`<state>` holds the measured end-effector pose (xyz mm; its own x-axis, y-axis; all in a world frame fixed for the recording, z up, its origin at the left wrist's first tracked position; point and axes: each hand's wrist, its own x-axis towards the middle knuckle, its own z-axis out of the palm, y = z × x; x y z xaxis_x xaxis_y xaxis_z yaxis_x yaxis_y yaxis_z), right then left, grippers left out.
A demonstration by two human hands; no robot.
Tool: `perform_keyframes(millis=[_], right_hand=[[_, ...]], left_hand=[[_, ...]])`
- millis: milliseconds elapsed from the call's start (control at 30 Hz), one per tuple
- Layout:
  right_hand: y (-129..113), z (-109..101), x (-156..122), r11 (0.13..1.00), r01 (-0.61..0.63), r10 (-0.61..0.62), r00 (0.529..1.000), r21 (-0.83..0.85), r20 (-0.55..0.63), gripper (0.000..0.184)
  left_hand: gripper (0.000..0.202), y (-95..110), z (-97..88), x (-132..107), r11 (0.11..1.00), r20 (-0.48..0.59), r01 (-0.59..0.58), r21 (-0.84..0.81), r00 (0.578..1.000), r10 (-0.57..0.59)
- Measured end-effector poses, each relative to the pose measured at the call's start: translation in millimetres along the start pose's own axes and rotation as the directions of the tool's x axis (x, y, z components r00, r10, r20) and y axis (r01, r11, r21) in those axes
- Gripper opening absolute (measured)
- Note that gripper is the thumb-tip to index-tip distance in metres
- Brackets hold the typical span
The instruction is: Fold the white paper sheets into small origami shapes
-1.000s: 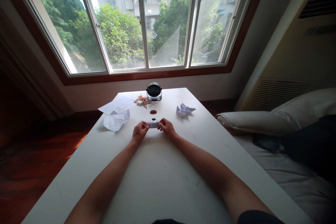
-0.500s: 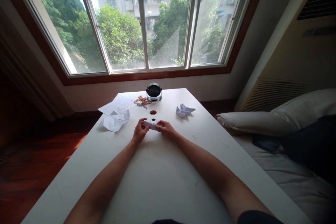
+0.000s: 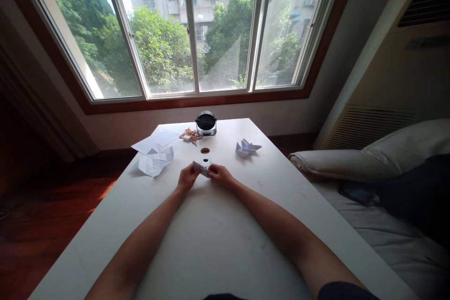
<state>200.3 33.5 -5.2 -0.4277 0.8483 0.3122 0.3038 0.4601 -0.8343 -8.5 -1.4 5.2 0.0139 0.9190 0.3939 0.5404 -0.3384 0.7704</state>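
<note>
Between my two hands is a small piece of folded white paper [image 3: 203, 170], held just above the table near its far half. My left hand [image 3: 188, 177] pinches its left end, and my right hand [image 3: 220, 176] grips the right end, fingers closed. Part of the paper is hidden behind the fingers. Right behind it sits a small white round object with a dark centre [image 3: 206, 161]. Off to the right stands a folded paper shape with pointed tips [image 3: 248, 147]. On the left lie creased, partly unfolded white paper [image 3: 156, 161] and a flat sheet with faint writing [image 3: 154, 140].
The white table [image 3: 211, 243] has a round brown-edged hole [image 3: 205, 150] near its far end. Behind it are a round black-and-silver device [image 3: 206, 123] and a bundled orange-brown cord [image 3: 191, 136]. A pale sofa [image 3: 333, 164] flanks the right side; a window stands beyond.
The folded paper has tilted, its left end now raised. My left index finger has come down from its lifted position, and my right fingers have shifted slightly along the paper.
</note>
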Motion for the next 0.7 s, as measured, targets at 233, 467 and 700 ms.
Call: perform_keyframes(millis=[233,467,700], right_hand=[[-12,0,-7,0.996,0.015,-0.008,0.997,-0.091,0.075,0.027],[-12,1,-7,0.999,0.001,0.003,0.998,-0.053,0.065,0.035],[-9,0,-4,0.995,-0.024,0.017,0.997,0.094,0.075,0.039]], left_hand=[[0.034,8,-0.8,-3,0.997,0.048,-0.049,-0.057,0.998,0.051],[0.044,12,-5.3,-4,0.996,0.035,-0.087,0.018,0.996,0.086],[0.049,7,-2.3,-3,0.996,0.075,-0.094,0.002,0.993,0.094]])
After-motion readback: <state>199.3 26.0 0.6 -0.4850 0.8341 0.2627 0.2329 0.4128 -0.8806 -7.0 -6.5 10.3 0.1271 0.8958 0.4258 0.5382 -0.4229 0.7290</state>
